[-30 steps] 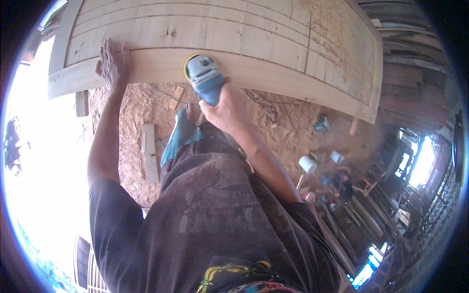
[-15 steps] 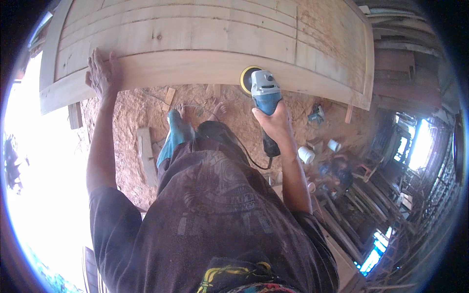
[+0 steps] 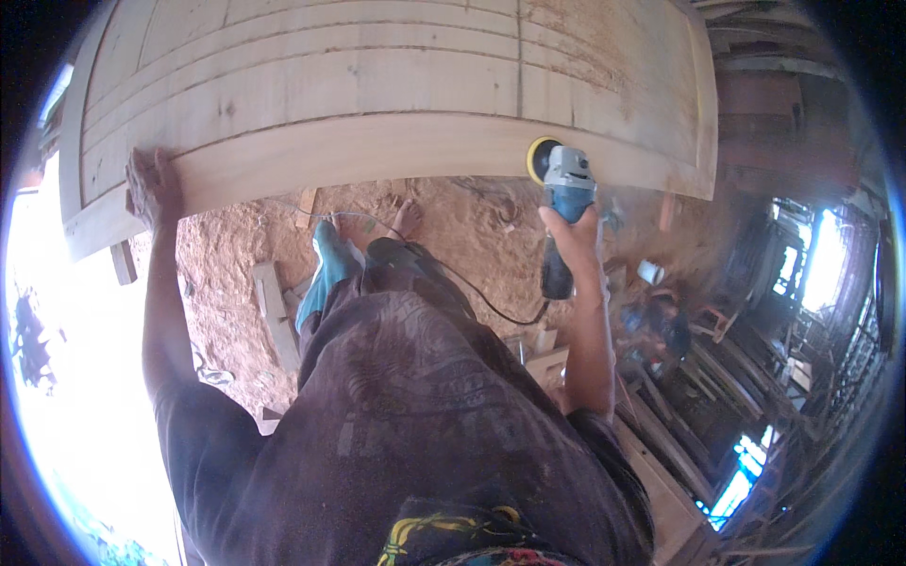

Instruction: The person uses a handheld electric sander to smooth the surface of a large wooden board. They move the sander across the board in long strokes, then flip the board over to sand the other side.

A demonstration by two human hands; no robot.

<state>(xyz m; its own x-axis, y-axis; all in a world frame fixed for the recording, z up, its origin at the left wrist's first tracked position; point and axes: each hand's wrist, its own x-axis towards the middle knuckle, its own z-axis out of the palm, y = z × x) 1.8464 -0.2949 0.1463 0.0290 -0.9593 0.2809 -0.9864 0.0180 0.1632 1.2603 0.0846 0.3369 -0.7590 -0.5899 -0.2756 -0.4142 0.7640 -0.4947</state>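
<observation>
A large pale wooden door panel [image 3: 377,141] with grooved lines lies raised in front of me. My left hand [image 3: 154,189] rests on its near edge at the left, fingers apart. My right hand [image 3: 574,236] is wrapped round the body of a blue and grey angle grinder [image 3: 569,193]. A sanding disc [image 3: 541,160] with a yellow rim is fitted to the grinder's head. The disc is at the panel's near rail, right of the middle; its contact face is hidden.
A dark power cord [image 3: 481,297] loops from the grinder past my legs and bare feet above the dirt floor [image 3: 226,245]. Wooden offcuts [image 3: 274,302] lie at left. A white container [image 3: 650,273] and stacked planks [image 3: 679,424] are at right, near a blurred person [image 3: 661,325].
The grinder and my right hand have moved right along the panel's near rail. My view has shifted, and my left hand remains at the panel's left end.
</observation>
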